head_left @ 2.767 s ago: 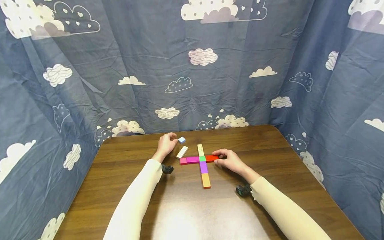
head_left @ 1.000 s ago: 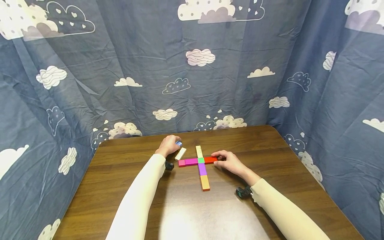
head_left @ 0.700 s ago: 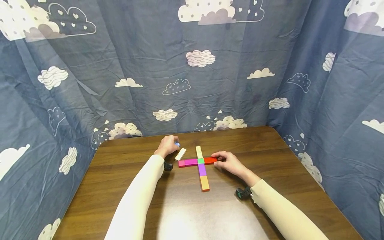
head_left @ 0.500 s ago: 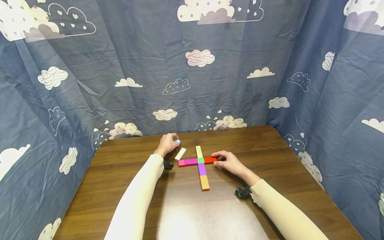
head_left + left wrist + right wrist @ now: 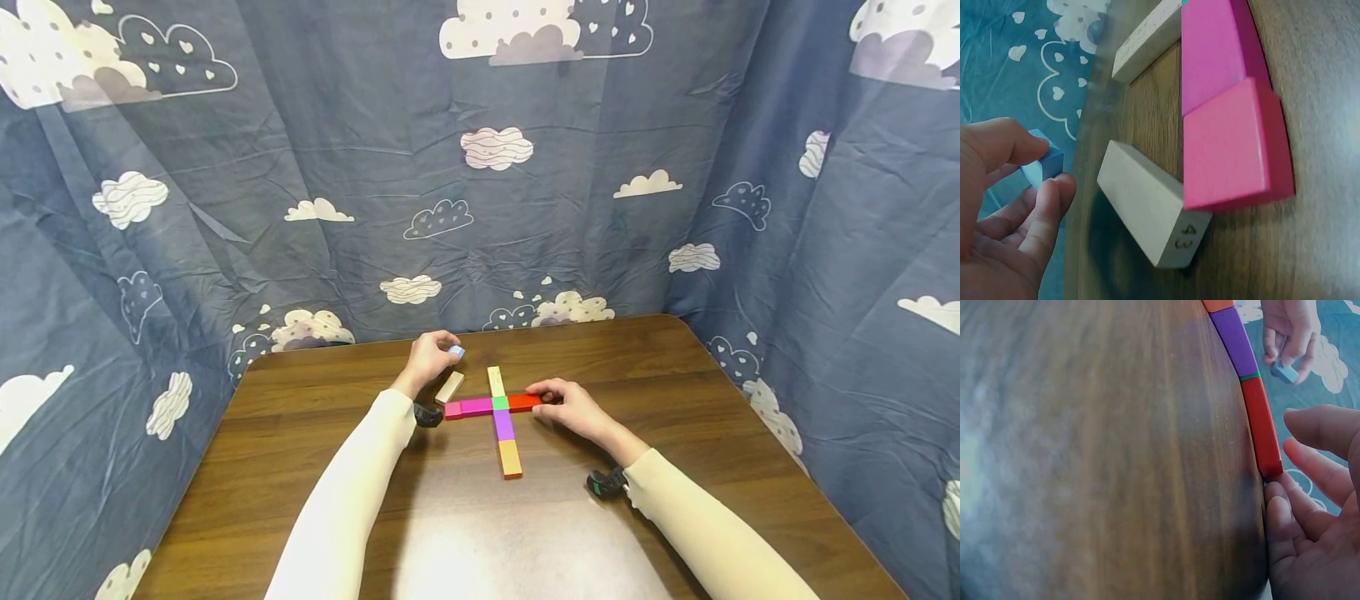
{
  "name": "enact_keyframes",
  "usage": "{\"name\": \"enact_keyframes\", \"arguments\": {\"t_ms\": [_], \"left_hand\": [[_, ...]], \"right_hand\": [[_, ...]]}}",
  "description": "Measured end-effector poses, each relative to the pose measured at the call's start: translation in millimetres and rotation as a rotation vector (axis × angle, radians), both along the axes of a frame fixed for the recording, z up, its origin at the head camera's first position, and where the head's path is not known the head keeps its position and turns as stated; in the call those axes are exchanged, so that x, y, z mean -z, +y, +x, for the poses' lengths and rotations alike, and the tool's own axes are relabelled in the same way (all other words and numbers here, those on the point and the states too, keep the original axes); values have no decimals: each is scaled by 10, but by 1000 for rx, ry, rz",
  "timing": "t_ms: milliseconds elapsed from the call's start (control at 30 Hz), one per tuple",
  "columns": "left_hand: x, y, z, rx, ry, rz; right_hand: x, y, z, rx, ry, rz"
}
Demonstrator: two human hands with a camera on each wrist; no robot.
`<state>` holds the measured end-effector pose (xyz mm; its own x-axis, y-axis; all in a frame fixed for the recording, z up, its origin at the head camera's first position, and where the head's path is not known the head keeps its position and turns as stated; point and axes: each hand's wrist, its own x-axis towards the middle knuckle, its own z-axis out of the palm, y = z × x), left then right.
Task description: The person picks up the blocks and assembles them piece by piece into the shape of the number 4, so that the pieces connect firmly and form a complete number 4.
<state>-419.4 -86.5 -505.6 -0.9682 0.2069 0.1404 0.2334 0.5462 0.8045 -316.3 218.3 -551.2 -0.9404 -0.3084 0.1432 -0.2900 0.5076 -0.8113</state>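
My left hand (image 5: 429, 356) pinches a small light blue wooden block (image 5: 1054, 162) between thumb and fingertips, lifted near the table's far edge. Just below that hand lies a loose off-white block (image 5: 1141, 200), marked 43 on its end. My right hand (image 5: 576, 408) rests at the outer end of a red block (image 5: 1263, 428); its fingers are loosely bent, with fingertips right at that end. The red block is one arm of a flat cross: green block (image 5: 500, 402) in the centre, magenta (image 5: 476, 407) and pink (image 5: 453, 411) blocks leftward, a cream block (image 5: 496, 381) beyond.
Toward me the cross continues with a purple block (image 5: 504, 425) and an orange block (image 5: 510, 458). All lie on a brown wooden table (image 5: 300, 467). A blue curtain (image 5: 360, 150) with cloud prints hangs behind the table and along its sides.
My left hand has reached onto the light blue block, taken it in a pinch and lifted it, then shifted slightly right. The right hand and the cross have stayed in place.
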Motion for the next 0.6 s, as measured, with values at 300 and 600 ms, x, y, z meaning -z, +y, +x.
{"name": "enact_keyframes", "arguments": {"t_ms": [300, 600], "left_hand": [[54, 87, 16, -16, -4, -108], [111, 136, 28, 6, 2, -222]], "right_hand": [[-11, 1, 3, -6, 17, -5], [-20, -16, 31, -16, 27, -44]]}}
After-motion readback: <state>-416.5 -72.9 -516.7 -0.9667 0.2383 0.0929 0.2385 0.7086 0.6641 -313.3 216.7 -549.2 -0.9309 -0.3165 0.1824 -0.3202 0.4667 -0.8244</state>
